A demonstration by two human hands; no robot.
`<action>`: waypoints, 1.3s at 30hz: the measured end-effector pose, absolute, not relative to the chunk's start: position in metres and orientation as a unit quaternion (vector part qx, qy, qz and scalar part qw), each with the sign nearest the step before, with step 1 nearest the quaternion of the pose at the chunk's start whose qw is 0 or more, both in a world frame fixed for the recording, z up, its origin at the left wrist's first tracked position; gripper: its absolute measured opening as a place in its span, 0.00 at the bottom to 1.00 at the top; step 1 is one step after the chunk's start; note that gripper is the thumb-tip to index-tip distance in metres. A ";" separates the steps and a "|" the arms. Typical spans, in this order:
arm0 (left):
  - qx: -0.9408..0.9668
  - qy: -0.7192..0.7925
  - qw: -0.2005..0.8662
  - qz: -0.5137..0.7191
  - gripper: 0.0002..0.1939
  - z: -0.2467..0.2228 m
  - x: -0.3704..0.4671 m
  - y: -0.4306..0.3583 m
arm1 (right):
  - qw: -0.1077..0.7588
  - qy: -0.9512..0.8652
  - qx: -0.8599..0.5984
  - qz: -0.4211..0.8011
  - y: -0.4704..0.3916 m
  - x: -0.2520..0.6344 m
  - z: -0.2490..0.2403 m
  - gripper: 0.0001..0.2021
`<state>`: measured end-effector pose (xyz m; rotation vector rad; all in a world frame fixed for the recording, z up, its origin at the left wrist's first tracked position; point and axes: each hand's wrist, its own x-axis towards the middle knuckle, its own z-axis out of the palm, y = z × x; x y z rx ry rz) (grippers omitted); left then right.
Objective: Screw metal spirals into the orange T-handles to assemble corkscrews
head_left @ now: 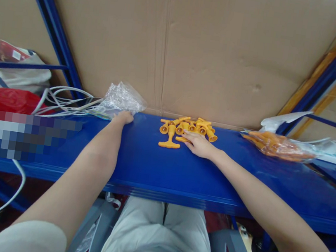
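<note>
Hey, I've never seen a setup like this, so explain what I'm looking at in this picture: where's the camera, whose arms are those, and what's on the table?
There's no robot here. One camera, worn on a person's head, looks forward and down, so the two bare arms reaching in are that person's own. They reach over a blue tabletop with a cardboard panel behind it.

Near the middle lies a cluster of yellow T-shaped pieces, several showing round, cup-like ends. The right hand has its fingers at one of them; how firmly it grips is hard to tell. The left hand is at the near edge of a crinkled clear plastic bag. Farther right lies another clear bag, with orange contents.
</note>
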<state>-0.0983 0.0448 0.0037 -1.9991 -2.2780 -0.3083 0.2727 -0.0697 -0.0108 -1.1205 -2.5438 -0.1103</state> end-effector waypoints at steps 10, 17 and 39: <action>-0.617 -0.784 0.009 -0.070 0.32 0.008 -0.090 0.040 | 0.176 -0.898 -0.403 -0.028 -0.068 0.274 -0.015 0.23; -0.621 -0.774 0.050 -0.115 0.30 0.009 -0.088 0.032 | 0.163 -0.889 -0.428 0.005 -0.071 0.273 -0.011 0.25; -0.720 -0.654 0.163 -0.168 0.28 0.033 -0.059 0.021 | 0.175 -0.894 -0.411 -0.029 -0.071 0.275 -0.006 0.22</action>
